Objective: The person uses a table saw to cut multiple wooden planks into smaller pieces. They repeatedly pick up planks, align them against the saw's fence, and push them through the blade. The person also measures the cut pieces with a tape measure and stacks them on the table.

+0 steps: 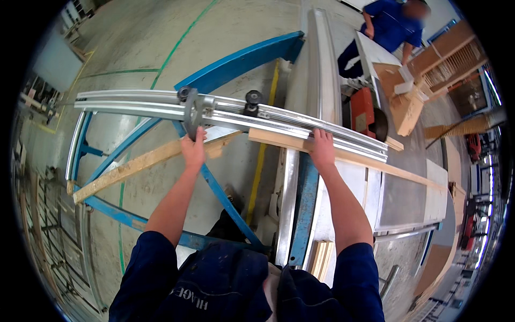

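Note:
An aluminium fence rail (145,102) crosses in front of me, with a black knob (254,99) on it. My left hand (194,147) grips the lower end of a grey metal stop (193,110) on the rail. My right hand (323,147) is closed over a long pale wooden strip (391,169), its fingertips against the rail's front edge. The strip lies along the rail and extends to the right. A rougher board (118,172) rests diagonally on the blue frame (214,193) at left.
A co-worker in blue (389,27) stands at back right beside a panel with wooden offcuts (407,107). A red saw housing (360,110) is beyond the rail. Stacked strips (322,255) lie near my right side. Metal racks (40,231) stand at far left.

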The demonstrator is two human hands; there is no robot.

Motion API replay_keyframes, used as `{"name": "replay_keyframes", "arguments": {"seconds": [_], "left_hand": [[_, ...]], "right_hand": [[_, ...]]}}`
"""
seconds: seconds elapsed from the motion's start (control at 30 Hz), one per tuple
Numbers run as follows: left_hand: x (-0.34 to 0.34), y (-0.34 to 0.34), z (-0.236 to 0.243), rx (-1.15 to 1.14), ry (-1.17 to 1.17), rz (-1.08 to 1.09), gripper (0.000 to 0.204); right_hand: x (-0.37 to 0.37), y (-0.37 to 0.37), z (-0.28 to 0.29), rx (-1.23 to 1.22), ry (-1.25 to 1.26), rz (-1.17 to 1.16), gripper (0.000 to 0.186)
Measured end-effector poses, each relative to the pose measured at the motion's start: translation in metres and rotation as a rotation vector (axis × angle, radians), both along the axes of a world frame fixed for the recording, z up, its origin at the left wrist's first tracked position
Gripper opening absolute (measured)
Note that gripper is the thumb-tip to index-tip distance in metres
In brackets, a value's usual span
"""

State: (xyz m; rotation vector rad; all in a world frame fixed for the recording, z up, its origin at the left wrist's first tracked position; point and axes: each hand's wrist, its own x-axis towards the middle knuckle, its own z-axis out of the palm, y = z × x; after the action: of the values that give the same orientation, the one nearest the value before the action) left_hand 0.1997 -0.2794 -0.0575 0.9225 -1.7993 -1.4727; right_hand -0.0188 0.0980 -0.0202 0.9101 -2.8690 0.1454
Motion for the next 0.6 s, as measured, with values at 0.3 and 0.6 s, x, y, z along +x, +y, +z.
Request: {"name": "replay_keyframes", "arguments": {"seconds": [0.3,0.6], "left_hand": [[-0.006,-0.046,-0.054,0.123,-0.022,-0.072,0.053],[-0.016,-0.049,-0.024,0.242,-0.009,-0.181,0.034]], "right_hand": [[0.094,-0.027,0.037,-0.535,-0.216,-0.049,0.071],[0.335,0.037,0.049,-0.845,-0.768,-0.033,0.039]]}}
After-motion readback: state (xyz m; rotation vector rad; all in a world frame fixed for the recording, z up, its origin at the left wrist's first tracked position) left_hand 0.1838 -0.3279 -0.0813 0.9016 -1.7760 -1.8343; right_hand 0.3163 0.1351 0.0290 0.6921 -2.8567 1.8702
